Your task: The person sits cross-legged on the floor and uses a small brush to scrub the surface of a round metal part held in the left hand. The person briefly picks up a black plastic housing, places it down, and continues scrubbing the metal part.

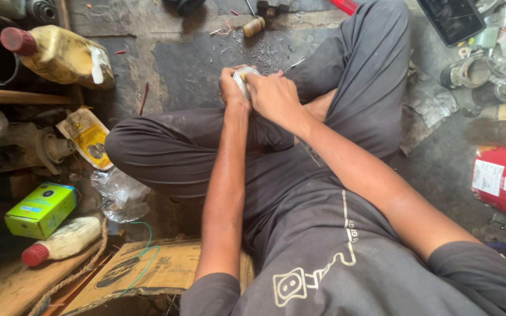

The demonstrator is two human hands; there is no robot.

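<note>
— What's closest to you down there?

— A flattened cardboard sheet [147, 272] by my left hip, with a thin green wire [145, 251] lying across it. Left of that lie a pale bottle with a red cap [62, 240] and a green box [41, 209].

— And your hands?

— I'm sitting cross-legged on the floor [200, 64], arms stretched out over my knees. My left hand [232, 88] is closed around a small round whitish piece [245, 75], holding it just above the floor in front of my legs. My right hand [273, 93] is folded over it from the other side, fingers curled on it too. What the piece is exactly, I cannot tell; my hands hide most of it.

— Anything past them?

— Little metal shavings [265, 55] scattered on the floor just beyond my hands, then a small wooden handle [253, 26]. Far left lies a yellowish jug with a red cap [60, 54]. Far right, a dark tablet [453, 19] and a heap of grey metal parts [487, 76].
</note>
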